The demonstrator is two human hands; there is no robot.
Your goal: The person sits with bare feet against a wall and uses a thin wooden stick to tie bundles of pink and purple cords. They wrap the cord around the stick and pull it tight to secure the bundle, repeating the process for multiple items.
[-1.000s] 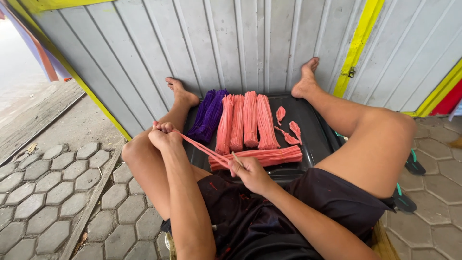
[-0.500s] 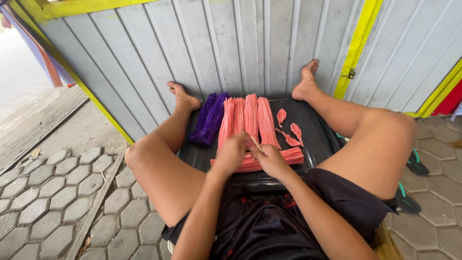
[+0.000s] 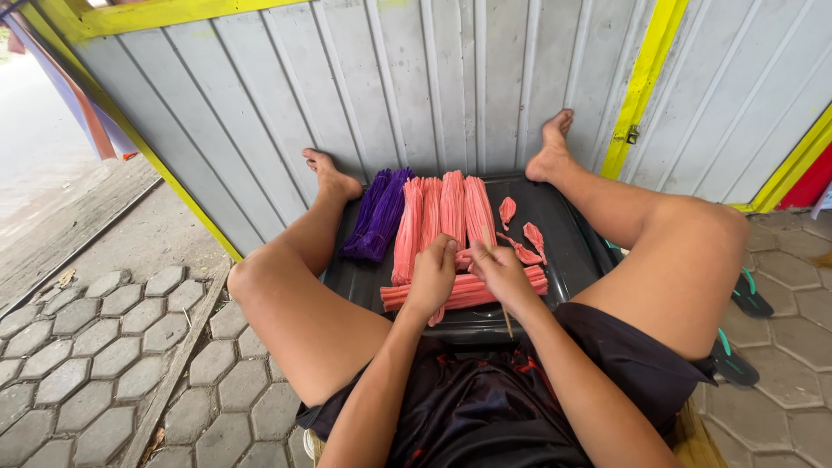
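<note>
I sit on the ground with my legs spread around a black tray (image 3: 563, 225). My left hand (image 3: 431, 277) and my right hand (image 3: 501, 276) are close together over a bundle of pink fuzzy stems (image 3: 459, 293) lying crosswise on the tray. Both hands pinch a pink stem between them. A thin stick (image 3: 507, 322) pokes out below my right hand. Further back, upright rows of pink stems (image 3: 442, 212) lie beside a purple bundle (image 3: 379, 217). Small folded pink pieces (image 3: 520, 234) lie to the right.
A grey corrugated metal wall with yellow trim (image 3: 433, 87) stands just beyond my feet. Hexagonal paving stones (image 3: 87, 364) cover the ground on the left and right. A dark sandal with green straps (image 3: 737, 347) lies beside my right leg.
A second ago my left hand was out by my left knee, stretching a pink stem. It has come back to the middle, and both hands now work together over the pink bundle.
</note>
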